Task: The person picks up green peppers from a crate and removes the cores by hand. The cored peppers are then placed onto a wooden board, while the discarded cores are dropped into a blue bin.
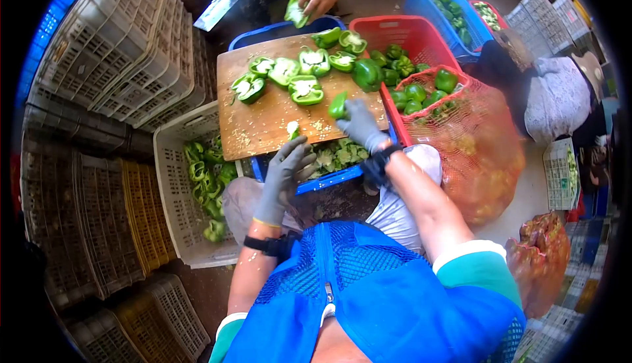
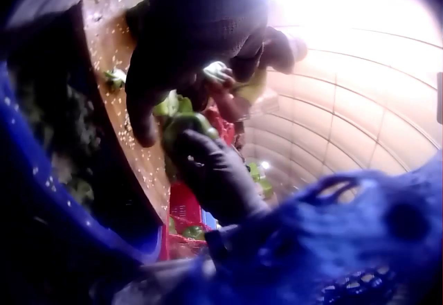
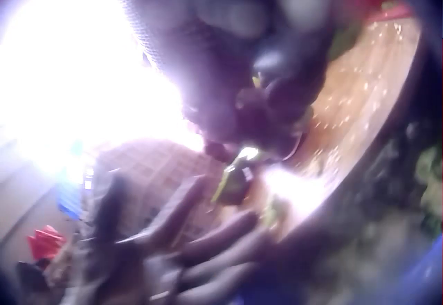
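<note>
Across the wooden cutting board (image 1: 243, 126), the work looks partway along: about 8 pepper halves (image 1: 305, 90) lie there, most with pale cores and seeds that appear not yet taken out. Left of the board, a white crate (image 1: 170, 192) holds opened pieces (image 1: 214, 231) that look emptied, so that share seems done. Much seems left: rounded peppers, apparently whole, fill the red crate (image 1: 395, 27) and show in the mouth of the red mesh bag (image 1: 484, 159). 1 large pepper (image 1: 367, 75) sits at the board's right edge; whether it is cut, I cannot tell. Scraps (image 1: 336, 155) in the blue tub (image 1: 342, 180) under the board look like removed cores.

The right hand (image 1: 361, 125) grips a green pepper piece (image 1: 337, 106) above the near right part of the board. Its skin is smooth and bright green; its inside is turned away, so I cannot judge whether it is cored. The left hand (image 1: 286, 165) holds nothing, its fingers loose and apart, near a pale core (image 1: 293, 128) among scattered seeds. Opposite, another person's hand (image 1: 319, 0) holds a half (image 1: 296, 13) beside a knife (image 1: 220, 9).
</note>
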The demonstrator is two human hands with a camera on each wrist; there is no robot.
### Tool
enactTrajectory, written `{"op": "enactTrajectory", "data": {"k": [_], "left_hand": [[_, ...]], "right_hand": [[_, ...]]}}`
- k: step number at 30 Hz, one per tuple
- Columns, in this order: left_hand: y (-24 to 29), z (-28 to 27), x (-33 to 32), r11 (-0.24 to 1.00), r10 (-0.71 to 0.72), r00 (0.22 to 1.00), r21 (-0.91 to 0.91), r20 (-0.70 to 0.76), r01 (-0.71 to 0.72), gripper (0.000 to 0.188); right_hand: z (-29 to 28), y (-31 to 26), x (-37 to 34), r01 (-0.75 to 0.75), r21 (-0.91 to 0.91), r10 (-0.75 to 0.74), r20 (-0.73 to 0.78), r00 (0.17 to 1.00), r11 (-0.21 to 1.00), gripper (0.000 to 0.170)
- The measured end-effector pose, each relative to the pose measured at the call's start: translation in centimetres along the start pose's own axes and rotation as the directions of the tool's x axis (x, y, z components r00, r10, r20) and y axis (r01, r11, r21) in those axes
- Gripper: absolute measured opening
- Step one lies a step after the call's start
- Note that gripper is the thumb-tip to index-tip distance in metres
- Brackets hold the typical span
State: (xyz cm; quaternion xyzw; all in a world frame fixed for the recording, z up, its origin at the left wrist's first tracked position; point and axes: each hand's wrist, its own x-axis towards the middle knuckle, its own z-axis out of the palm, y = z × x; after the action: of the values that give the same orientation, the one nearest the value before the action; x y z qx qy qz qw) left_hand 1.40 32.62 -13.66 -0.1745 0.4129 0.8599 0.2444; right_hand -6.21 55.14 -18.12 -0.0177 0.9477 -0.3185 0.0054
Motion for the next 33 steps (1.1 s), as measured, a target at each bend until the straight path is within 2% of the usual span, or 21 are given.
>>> {"op": "enactTrajectory", "data": {"k": [2,3,4,5,7,8,9,10,11,13,14,17,19,20,21,25,27,28,29,30,33], "left_hand": [[-1.4,0.7,1.1,0.965,-0.09,0.987,-0.232,0.133,0.119,0.039],[-1.6,1.1,1.2,0.928,-0.123,0.962,-0.314,0.245,0.199,0.041],[-3.8,-0.3,2.6,0.895,-0.085,0.969,-0.41,0.231,0.176,0.042],[-3.8,0.0,2.0,0.896,-0.157,0.944,-0.36,0.291,0.26,0.037],[-3.9,-0.2,1.0,0.898,-0.229,0.915,-0.289,0.334,0.33,0.032],[-3.8,1.1,0.0,0.898,-0.222,0.942,-0.325,0.25,0.298,0.029],[-5.5,1.0,0.8,0.961,-0.135,0.988,-0.235,0.072,0.148,0.028],[-6.6,0.6,1.5,0.98,-0.052,0.999,-0.193,0.0,0.051,0.026],[-6.9,0.4,1.9,0.988,0.036,0.997,-0.145,-0.071,-0.046,0.023],[-4.2,0.7,1.9,0.914,0.098,0.975,-0.37,-0.2,-0.168,0.022],[-2.1,-0.9,2.5,0.901,0.116,0.986,-0.406,-0.117,-0.154,0.02],[3.3,-3.1,1.5,0.812,0.5,0.838,-0.219,-0.217,-0.541,0.019],[5.8,-4.6,0.1,0.815,0.375,0.919,-0.431,-0.12,-0.388,0.02],[6.0,-6.5,0.2,0.825,0.339,0.939,-0.5,0.065,-0.263,0.034],[6.4,-5.7,-0.9,0.828,0.276,0.961,-0.509,0.006,-0.234,0.037],[7.0,-6.9,-2.5,0.828,0.346,0.938,-0.467,-0.009,-0.31,0.03],[7.5,-11.6,-3.1,0.814,0.487,0.859,-0.275,-0.158,-0.512,0.031],[8.2,-10.8,-4.3,0.811,0.579,0.744,0.151,-0.334,-0.565,0.035],[9.2,-10.2,-5.4,0.701,0.702,0.569,0.553,-0.427,-0.45,0.04],[9.6,-13.0,-5.1,0.421,0.827,0.482,0.888,-0.29,-0.188,0.055],[8.3,-14.3,-4.1,0.15,0.895,0.443,0.968,-0.047,-0.199,0.066]], "right_hand": [[-1.6,-3.7,-4.4,0.098,0.387,-0.157,0.124,0.98,0.917,0.042],[-1.5,-5.0,-6.5,0.106,0.432,-0.216,0.212,0.953,0.896,0.046],[-1.3,-5.7,-8.0,0.325,0.353,-0.411,0.2,0.89,0.877,0.046],[-2.0,-6.5,-9.4,0.238,0.311,-0.33,0.287,0.899,0.92,0.046],[-2.4,-5.5,-9.8,0.343,0.354,-0.461,0.337,0.821,0.87,0.043],[-2.7,-5.6,-9.9,0.35,0.248,-0.425,0.407,0.808,0.903,0.038],[-3.2,-5.9,-10.1,0.361,0.138,-0.381,0.476,0.793,0.922,0.034],[-3.5,-6.0,-10.2,0.381,0.024,-0.333,0.54,0.773,0.924,0.031],[-3.4,-5.9,-10.5,0.377,-0.034,-0.31,0.506,0.805,0.925,0.029],[-2.6,-5.6,-11.3,0.363,-0.14,-0.275,0.428,0.861,0.921,0.028],[-2.0,-4.7,-11.9,0.382,-0.102,-0.329,0.34,0.881,0.918,0.028],[-0.5,-2.3,-9.9,0.115,-0.22,-0.08,0.164,0.983,0.969,0.027],[-1.3,-2.4,-7.3,0.122,-0.336,-0.022,0.287,0.958,0.934,0.029],[-0.8,-2.6,-6.0,0.141,-0.359,-0.021,0.319,0.947,0.923,0.034],[-0.3,-3.3,-4.4,0.133,-0.258,-0.06,0.273,0.96,0.957,0.036],[2.4,-5.1,3.4,0.185,-0.063,-0.186,-0.009,0.983,0.981,0.031],[3.9,-4.7,7.1,0.164,-0.046,-0.168,-0.079,0.983,0.985,0.031],[4.3,-4.6,8.1,0.181,-0.122,-0.185,-0.025,0.982,0.976,0.033],[4.9,-4.7,8.9,0.201,-0.192,-0.198,0.032,0.98,0.961,0.035],[5.4,-5.3,9.2,0.224,-0.257,-0.207,0.092,0.974,0.94,0.037],[6.2,-7.8,8.3,0.168,-0.535,-0.098,0.158,0.983,0.828,0.049]]}}
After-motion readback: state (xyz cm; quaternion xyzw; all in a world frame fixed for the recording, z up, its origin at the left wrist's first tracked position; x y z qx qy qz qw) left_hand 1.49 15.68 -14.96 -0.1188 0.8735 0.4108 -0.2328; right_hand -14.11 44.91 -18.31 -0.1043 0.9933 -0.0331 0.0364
